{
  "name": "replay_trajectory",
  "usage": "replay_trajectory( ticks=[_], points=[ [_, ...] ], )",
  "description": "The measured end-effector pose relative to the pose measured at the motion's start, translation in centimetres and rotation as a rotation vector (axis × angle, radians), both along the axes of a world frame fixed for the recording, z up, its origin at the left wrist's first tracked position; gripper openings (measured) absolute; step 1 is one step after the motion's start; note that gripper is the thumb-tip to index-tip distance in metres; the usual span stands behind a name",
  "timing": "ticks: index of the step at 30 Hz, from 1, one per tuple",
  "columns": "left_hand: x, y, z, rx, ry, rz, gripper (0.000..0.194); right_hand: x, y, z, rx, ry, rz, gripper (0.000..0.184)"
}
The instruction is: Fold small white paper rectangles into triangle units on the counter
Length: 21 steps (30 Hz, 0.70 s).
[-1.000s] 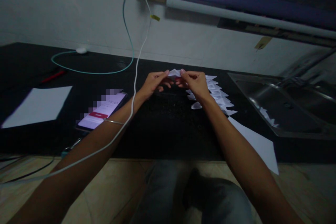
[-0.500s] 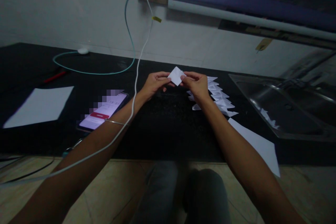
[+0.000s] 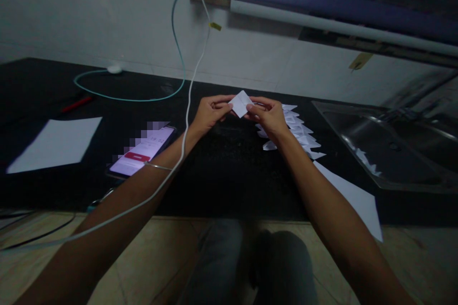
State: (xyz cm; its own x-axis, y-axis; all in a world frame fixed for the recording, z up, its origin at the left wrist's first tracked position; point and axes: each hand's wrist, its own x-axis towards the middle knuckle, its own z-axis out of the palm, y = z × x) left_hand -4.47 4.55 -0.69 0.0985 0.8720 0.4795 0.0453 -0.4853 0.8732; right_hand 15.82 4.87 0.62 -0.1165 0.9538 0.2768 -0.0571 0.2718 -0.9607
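Observation:
Between my two hands is a small folded piece of white paper [image 3: 241, 103], held up as a diamond above the dark counter. My left hand [image 3: 212, 111] pinches its left corner, thumb in front and fingers behind. The right corner is gripped the same way by my right hand [image 3: 267, 113]. A faint crease line shows on the paper's face. Several folded white paper pieces [image 3: 302, 131] lie in overlapping rows just right of my right hand, partly hidden by that wrist.
A lit phone [image 3: 138, 155] lies by my left forearm, with a white cable [image 3: 186, 119] crossing over that arm. White sheets [image 3: 59, 145] rest at far left and another sheet [image 3: 352, 195] under my right forearm. A metal sink [image 3: 390, 147] is at right.
Both hands stay almost in place around the folded paper. The paper's face now shows a crease and sits a touch flatter between the fingers. The view shifts slightly.

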Motion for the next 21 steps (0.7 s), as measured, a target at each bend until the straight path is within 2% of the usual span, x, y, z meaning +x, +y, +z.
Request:
replay_trajectory(
  ticks=[7,10,13,17,21],
  points=[
    [-0.26,0.07,0.19,0.072,0.01,0.102,0.01,-0.2,0.03,-0.23,0.065,-0.009,0.044,0.023],
    [-0.23,0.04,0.21,0.079,-0.001,0.12,0.008,-0.37,-0.09,-0.19,0.12,-0.028,0.017,0.019],
    [-0.18,0.27,0.02,0.031,-0.053,0.046,0.019,-0.38,-0.05,-0.14,0.184,-0.093,-0.048,0.018],
    [-0.06,0.83,-0.32,-0.115,-0.149,-0.151,0.042,-0.3,0.1,-0.08,0.279,-0.146,-0.11,0.019],
    [0.47,0.64,-0.37,-0.268,-0.061,-0.279,0.062,-0.43,-0.28,0.09,0.371,-0.214,-0.106,0.02]
  ],
)
